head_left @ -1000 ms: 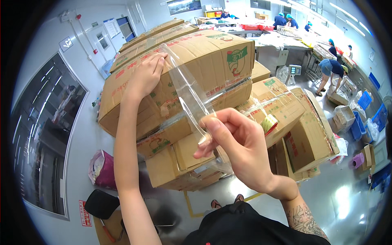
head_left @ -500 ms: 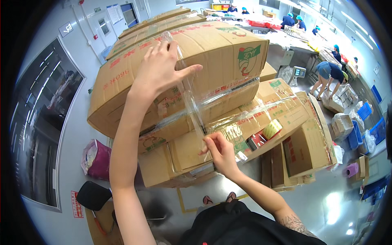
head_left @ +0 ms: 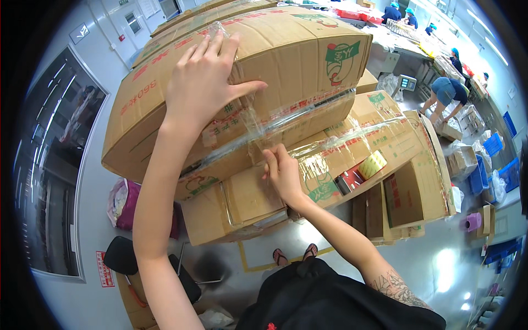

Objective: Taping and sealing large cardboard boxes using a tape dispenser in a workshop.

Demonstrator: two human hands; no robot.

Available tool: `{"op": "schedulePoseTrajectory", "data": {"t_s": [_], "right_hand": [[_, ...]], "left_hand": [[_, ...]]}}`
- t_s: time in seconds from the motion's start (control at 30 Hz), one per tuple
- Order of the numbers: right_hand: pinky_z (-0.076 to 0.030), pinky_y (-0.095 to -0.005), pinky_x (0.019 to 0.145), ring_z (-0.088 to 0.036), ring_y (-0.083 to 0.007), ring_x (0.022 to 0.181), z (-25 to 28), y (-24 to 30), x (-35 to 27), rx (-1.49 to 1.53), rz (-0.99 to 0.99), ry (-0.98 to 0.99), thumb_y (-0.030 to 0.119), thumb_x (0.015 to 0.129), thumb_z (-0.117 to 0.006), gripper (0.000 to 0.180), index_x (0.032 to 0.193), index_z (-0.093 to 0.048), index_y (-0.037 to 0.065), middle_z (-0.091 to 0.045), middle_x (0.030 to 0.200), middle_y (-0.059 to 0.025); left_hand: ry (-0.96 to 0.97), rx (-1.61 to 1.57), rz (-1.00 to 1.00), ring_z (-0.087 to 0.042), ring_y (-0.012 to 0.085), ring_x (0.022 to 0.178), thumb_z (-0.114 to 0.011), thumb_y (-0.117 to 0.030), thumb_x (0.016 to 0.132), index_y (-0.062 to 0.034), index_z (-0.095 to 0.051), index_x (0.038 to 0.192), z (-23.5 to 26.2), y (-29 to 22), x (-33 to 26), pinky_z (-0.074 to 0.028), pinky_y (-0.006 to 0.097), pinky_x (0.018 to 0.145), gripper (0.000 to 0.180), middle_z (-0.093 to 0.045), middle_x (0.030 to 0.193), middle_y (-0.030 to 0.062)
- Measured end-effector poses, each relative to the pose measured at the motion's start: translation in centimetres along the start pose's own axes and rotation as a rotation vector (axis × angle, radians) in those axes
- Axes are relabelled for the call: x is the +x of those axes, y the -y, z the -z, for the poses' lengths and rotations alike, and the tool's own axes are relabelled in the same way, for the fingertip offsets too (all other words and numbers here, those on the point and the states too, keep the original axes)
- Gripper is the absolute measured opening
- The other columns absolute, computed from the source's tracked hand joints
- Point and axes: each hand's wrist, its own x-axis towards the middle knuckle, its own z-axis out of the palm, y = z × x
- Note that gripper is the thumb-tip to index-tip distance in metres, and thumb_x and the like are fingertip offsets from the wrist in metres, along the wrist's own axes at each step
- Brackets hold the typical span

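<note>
The left hand (head_left: 206, 82) lies flat, fingers spread, on the top cardboard box (head_left: 286, 49). The right hand (head_left: 283, 173) pinches the clear tape strip (head_left: 250, 118), which runs near-to-far up the box's front between both hands, nearer the right.

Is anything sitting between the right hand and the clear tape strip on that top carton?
Nothing visible. The right hand is already pinching the lower end of the clear tape strip, and the left hand lies flat on the top carton over the strip's upper part.
</note>
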Motion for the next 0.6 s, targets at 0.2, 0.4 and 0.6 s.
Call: {"op": "schedulePoseTrajectory", "data": {"t_s": [0.2, 0.4, 0.6], "right_hand": [[-0.051, -0.0358, 0.055, -0.066, -0.0216, 0.057, -0.6, -0.9, 1.2, -0.121, 0.07, -0.038, 0.02, 0.11, -0.06, 0.022, 0.1, -0.056, 0.002, -0.062, 0.066, -0.0094], [-0.05, -0.0332, 0.058, -0.064, -0.018, 0.061, -0.2, -1.3, 0.8, -0.085, 0.104, -0.014, 0.018, 0.11, -0.06, 0.017, 0.104, -0.057, 0.002, -0.063, 0.069, -0.0076], [-0.044, -0.0233, 0.055, -0.057, -0.006, 0.061, 2.0, 1.0, -2.0, 0.2, -0.189, 0.042, 0.018, 0.109, -0.063, 0.016, 0.105, -0.062, 0.002, -0.063, 0.073, -0.001]], "left_hand": [[-0.079, -0.019, 0.061, -0.053, 0.0314, 0.139, -0.082, -0.068, 0.069, -0.0076, -0.044, 0.157, 0.4, -3.2, -3.3, -0.04, 0.047, 0.118, 0.113, -0.056, 0.15, 0.0146], [0.012, -0.017, 0.083, -0.039, 0.028, 0.15, -0.081, -0.063, 0.072, -0.004, -0.033, 0.164, -0.8, -3.5, -4.2, -0.028, 0.053, 0.124, 0.119, -0.041, 0.162, 0.0122], [0.142, 0.074, 0.023, -0.036, 0.0386, 0.15, -0.079, -0.067, 0.078, 0.0036, -0.03, 0.161, -0.6, -3.1, -3.7, -0.024, 0.06, 0.126, 0.119, -0.039, 0.159, 0.0246]]}}
